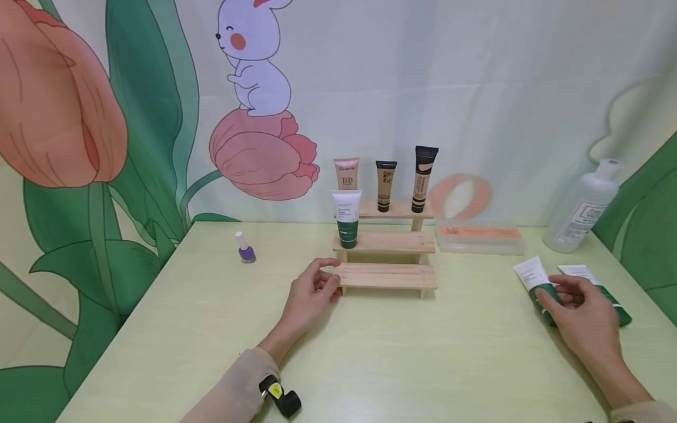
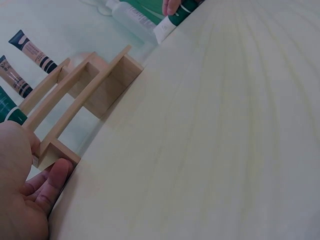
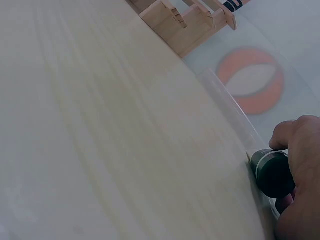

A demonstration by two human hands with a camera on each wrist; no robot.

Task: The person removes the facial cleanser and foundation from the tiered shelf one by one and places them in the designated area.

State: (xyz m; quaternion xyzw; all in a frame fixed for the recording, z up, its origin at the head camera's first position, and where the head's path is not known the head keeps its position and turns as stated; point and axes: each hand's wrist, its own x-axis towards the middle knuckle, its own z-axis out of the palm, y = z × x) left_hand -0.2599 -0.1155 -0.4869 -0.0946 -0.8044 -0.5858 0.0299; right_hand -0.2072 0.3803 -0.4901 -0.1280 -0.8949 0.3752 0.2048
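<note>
A three-step wooden display rack (image 1: 388, 276) stands mid-table. My left hand (image 1: 312, 294) holds the left end of its lowest step, index finger on top and thumb at the front. At the right, my right hand (image 1: 587, 317) pinches a white and green squeeze tube (image 1: 531, 273) between thumb and fingers. In the right wrist view its dark green cap (image 3: 275, 175) shows close over the table. A second white and green tube (image 1: 620, 310) lies partly hidden behind that hand. A similar tube (image 1: 347, 218) stands cap-down at the left of the middle step.
On the top step stand a pink BB cream tube (image 1: 346, 170) and two black-and-beige tubes, one short (image 1: 385, 185), one taller (image 1: 422, 179). A purple nail polish bottle (image 1: 246, 251) stands left. A flat clear box (image 1: 480, 241) and a white bottle (image 1: 582, 208) sit back right.
</note>
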